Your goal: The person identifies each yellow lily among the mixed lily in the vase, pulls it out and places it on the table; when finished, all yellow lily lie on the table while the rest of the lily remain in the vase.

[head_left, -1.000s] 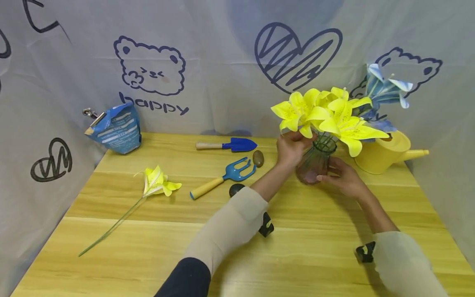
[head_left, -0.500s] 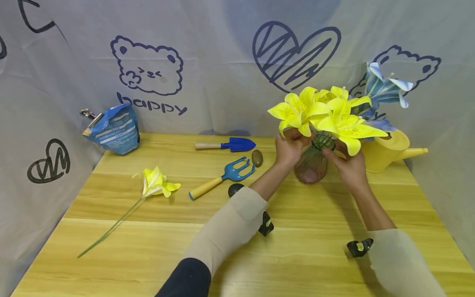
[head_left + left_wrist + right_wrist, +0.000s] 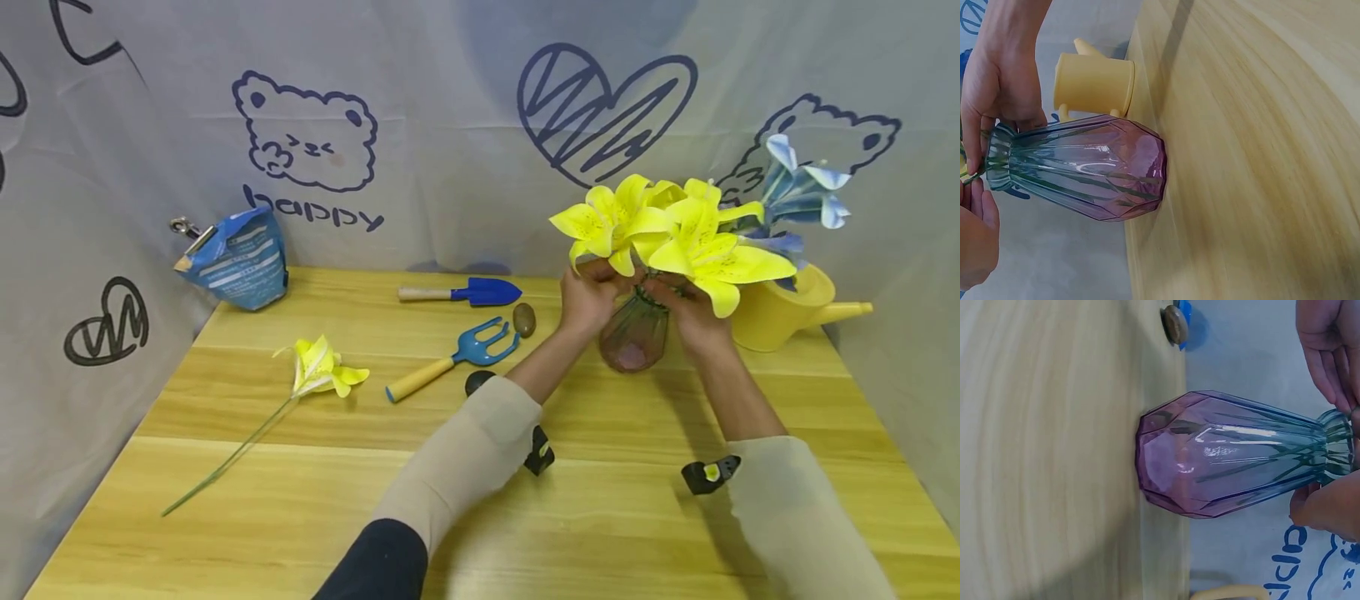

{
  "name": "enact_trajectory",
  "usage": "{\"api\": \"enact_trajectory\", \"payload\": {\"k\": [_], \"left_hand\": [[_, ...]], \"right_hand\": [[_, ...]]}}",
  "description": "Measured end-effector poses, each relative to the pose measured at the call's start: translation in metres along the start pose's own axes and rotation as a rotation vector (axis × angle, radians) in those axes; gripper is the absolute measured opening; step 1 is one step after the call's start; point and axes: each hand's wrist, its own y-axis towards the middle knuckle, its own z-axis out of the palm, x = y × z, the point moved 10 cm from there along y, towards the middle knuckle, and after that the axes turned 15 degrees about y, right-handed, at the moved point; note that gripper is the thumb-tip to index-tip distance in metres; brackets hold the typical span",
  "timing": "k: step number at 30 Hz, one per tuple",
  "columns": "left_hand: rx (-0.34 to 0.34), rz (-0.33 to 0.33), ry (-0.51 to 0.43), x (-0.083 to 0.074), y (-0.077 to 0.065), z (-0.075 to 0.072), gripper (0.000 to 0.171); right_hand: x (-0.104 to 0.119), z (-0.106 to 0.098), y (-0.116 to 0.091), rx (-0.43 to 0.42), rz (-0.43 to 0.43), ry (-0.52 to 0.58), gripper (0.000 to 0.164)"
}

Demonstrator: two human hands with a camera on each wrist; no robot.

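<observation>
- Right hand (image 3: 699, 321) moved up from vase (image 3: 633, 340) side to its neck, fingers bent round it.
- Left hand (image 3: 587, 302) bent by stems (image 3: 1110, 184); can't tell grip.
- Watering can (image 3: 780, 317): vase's 3 o'clock.

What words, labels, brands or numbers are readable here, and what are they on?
"happy": on the grey cloth backdrop, under the left bear drawing.
Blue bag: printed lines too small and blurred to read.
Backdrop lettering, right wrist view: no whole word legible.
Backdrop strokes, head view's top left: cut off, unreadable.
</observation>
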Motion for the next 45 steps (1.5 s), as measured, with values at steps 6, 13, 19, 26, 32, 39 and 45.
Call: {"api": "enact_trajectory", "payload": {"k": [6,13,19,26,32,39,45], "left_hand": [[0.002,-0.010,-0.026,-0.001,0.001,0.003,0.013],[-0.009,-0.008,-0.018,-0.001,0.000,0.003,0.011],[0.001,0.018,-0.063,-0.008,-0.005,-0.002,0.014],[-0.070,0.078,-0.125,-0.037,-0.014,-0.027,0.008],[-0.122,0.124,-0.186,-0.049,-0.011,-0.047,0.012],[-0.166,0.160,-0.179,-0.067,-0.005,-0.086,0.016],[-0.147,0.237,-0.182,-0.082,-0.007,-0.129,0.016]], "right_hand": [[0.011,-0.004,0.000,-0.033,-0.111,0.085,0.018],[0.019,-0.004,-0.002,-0.098,-0.252,0.180,0.008],[0.019,-0.002,0.000,-0.109,-0.284,0.225,0.007],[0.022,0.002,-0.005,-0.084,-0.278,0.202,0.007],[0.029,0.008,-0.010,-0.023,-0.294,0.226,0.014],[0.019,-0.004,-0.001,-0.035,-0.234,0.134,0.011],[0.012,-0.001,0.000,0.009,-0.147,0.030,0.014]]}}
